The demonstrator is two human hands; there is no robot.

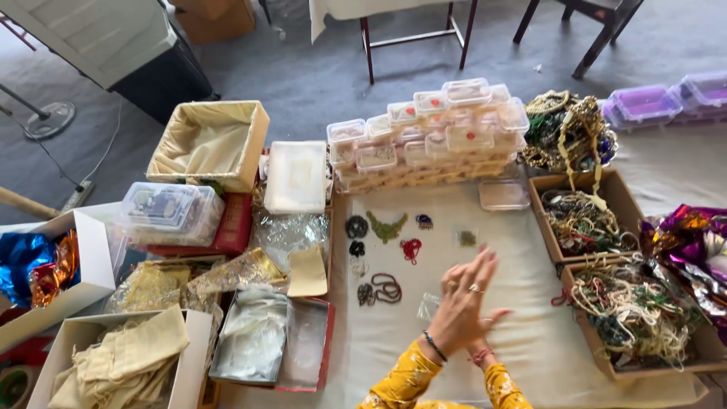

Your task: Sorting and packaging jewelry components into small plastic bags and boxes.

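The person's two hands, left hand (454,314) laid against right hand (473,303), hover with fingers (473,265) spread and empty above the cloth-covered table (530,333); a small clear bag (429,306) lies just left of them.

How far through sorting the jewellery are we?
Done: about nine small pieces lie spread on the cloth. In hand: nothing; both hands are pressed together, empty, above it. Left: two cardboard boxes and a heap are full of tangled necklaces.
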